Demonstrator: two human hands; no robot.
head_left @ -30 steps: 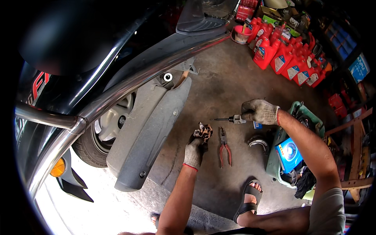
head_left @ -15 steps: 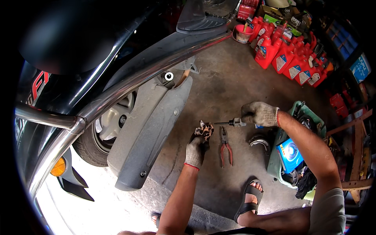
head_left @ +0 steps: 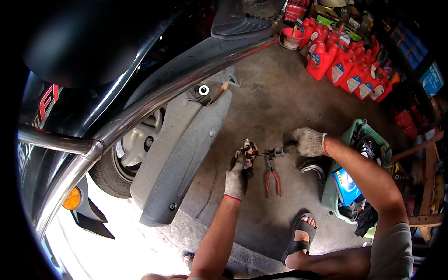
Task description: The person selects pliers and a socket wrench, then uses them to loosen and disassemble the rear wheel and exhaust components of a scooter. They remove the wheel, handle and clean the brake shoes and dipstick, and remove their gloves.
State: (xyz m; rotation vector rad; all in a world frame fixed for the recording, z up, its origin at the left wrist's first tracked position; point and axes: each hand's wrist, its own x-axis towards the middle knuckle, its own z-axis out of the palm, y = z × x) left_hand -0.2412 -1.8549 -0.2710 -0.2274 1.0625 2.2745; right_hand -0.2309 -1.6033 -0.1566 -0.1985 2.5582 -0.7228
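Observation:
My left hand (head_left: 238,176), in a knitted work glove, is closed around a small coppery and dark metal part (head_left: 250,148) whose exact kind I cannot make out. My right hand (head_left: 305,141), gloved too, grips a screwdriver (head_left: 279,151) by its grey and black handle. The thin shaft points left, its tip at the metal part. Beneath the screwdriver, red-handled pliers (head_left: 272,181) lie on the concrete floor. To their right rests a curved metal piece (head_left: 313,168), like a brake shoe.
A scooter with a grey exhaust cover (head_left: 182,158) and rear wheel (head_left: 114,170) stands at left, a chrome bar (head_left: 140,112) along it. At right is a green bin (head_left: 332,191) of parts with a blue box (head_left: 346,186). Red bottles (head_left: 343,70) crowd the back right.
The screwdriver has moved slightly left with my right hand, its tip now at the metal part. My left hand has shifted a little right and turned the part. The view has moved slightly.

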